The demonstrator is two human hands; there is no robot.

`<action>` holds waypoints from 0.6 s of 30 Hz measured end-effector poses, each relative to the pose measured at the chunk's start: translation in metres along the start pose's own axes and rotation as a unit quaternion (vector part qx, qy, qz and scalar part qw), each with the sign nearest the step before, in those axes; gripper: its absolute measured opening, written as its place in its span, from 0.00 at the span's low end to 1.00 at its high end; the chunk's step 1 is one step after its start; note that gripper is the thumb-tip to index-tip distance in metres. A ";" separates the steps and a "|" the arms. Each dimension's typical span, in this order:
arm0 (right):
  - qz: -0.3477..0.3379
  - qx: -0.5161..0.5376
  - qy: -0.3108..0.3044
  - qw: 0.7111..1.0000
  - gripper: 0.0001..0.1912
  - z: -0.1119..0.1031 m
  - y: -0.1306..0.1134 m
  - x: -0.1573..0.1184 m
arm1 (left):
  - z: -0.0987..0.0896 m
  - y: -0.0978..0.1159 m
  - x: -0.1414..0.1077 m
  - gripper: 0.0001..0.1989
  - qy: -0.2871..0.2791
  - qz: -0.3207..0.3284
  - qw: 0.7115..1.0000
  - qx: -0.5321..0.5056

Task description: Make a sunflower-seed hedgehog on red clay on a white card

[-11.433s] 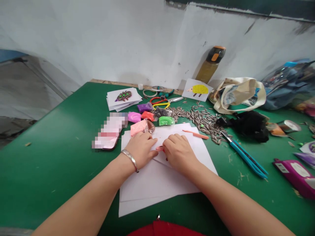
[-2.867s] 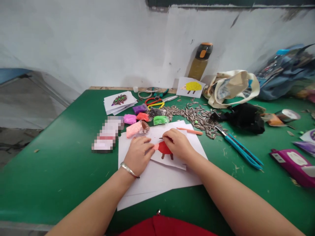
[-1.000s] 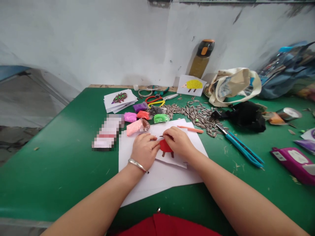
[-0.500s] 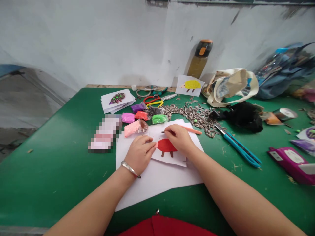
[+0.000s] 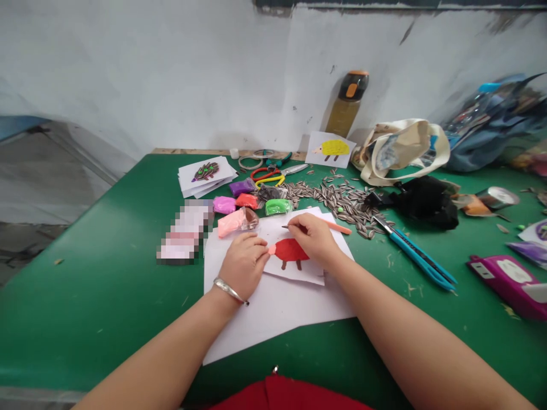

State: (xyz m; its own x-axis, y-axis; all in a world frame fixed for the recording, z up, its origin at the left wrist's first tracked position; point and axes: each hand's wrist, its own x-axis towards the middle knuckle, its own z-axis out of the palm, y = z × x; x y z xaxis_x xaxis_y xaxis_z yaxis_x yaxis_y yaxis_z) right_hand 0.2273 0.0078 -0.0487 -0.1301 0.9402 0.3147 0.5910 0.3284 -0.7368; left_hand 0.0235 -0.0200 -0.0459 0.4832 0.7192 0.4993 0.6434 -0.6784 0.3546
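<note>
A white card bears a red clay animal shape [image 5: 290,249] with a pink snout [image 5: 272,249] and two brown legs, on top of larger white paper [image 5: 256,319]. My left hand [image 5: 244,262] rests on the card's left side, its fingers laid down and the tips beside the snout. Over the red body, my right hand [image 5: 314,236] pinches a small dark pointed thing, which looks like a sunflower seed [image 5: 285,227]. An orange stick-like tool [image 5: 341,228] lies on the paper behind that hand. Beyond the paper is a spread of sunflower seeds [image 5: 337,198].
Packets of coloured clay, among them a green one [image 5: 277,206], sit behind the paper near scissors [image 5: 294,169]. A blue utility knife [image 5: 421,259] lies at right. Finished cards [image 5: 205,173], a yellow animal card [image 5: 330,149], a bottle [image 5: 347,102] and a cloth bag [image 5: 405,151] stand farther back.
The whole view has shifted slightly. My right hand keeps its pinch just above the red shape, and my left fingertips sit a little off the snout, which shows more.
</note>
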 end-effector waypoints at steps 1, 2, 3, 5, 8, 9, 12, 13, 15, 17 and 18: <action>-0.002 0.000 -0.001 1.000 0.07 0.000 0.000 0.000 | 0.000 0.000 0.000 0.09 0.001 0.005 1.000 0.000; -0.004 0.001 -0.001 1.000 0.08 0.000 0.000 0.000 | 0.000 0.000 0.001 0.08 0.003 0.009 1.000 0.000; -0.004 0.003 -0.002 1.000 0.07 0.000 0.000 0.001 | 0.000 0.001 0.001 0.08 0.004 0.010 1.000 -0.003; 0.005 0.003 -0.002 1.000 0.07 0.000 0.000 0.001 | -0.001 0.001 0.001 0.07 0.005 0.008 1.000 -0.010; 0.013 0.003 -0.003 1.000 0.06 0.000 0.000 0.001 | -0.002 0.001 0.001 0.06 0.006 0.001 1.000 -0.017; 0.012 0.003 -0.003 1.000 0.06 0.000 0.000 0.000 | -0.002 0.001 0.001 0.06 0.006 -0.001 1.000 -0.016; 0.008 0.007 -0.005 1.000 0.06 0.000 0.001 0.000 | -0.001 0.000 0.002 0.07 -0.001 -0.007 1.000 -0.012; 0.008 0.007 -0.006 1.000 0.07 0.000 0.001 0.000 | 0.000 0.000 0.002 0.07 -0.003 -0.009 1.000 -0.010; 0.008 0.008 -0.007 1.000 0.07 0.001 0.000 0.000 | -0.001 -0.001 0.001 0.07 -0.005 -0.013 1.000 -0.011; 0.009 0.009 -0.004 1.000 0.07 0.001 0.000 0.000 | -0.003 -0.001 0.000 0.07 -0.003 -0.024 1.000 -0.012; 0.010 0.009 -0.002 1.000 0.07 0.001 0.001 0.000 | -0.004 -0.002 -0.001 0.07 0.000 -0.031 0.999 -0.012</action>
State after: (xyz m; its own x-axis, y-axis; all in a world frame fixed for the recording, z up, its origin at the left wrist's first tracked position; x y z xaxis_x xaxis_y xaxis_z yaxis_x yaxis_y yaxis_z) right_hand 0.2267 0.0076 -0.0500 -0.1224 0.9468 0.2975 0.5795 0.3115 -0.7531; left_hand 0.0195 -0.0201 -0.0436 0.4434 0.7596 0.4758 0.6576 -0.6364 0.4032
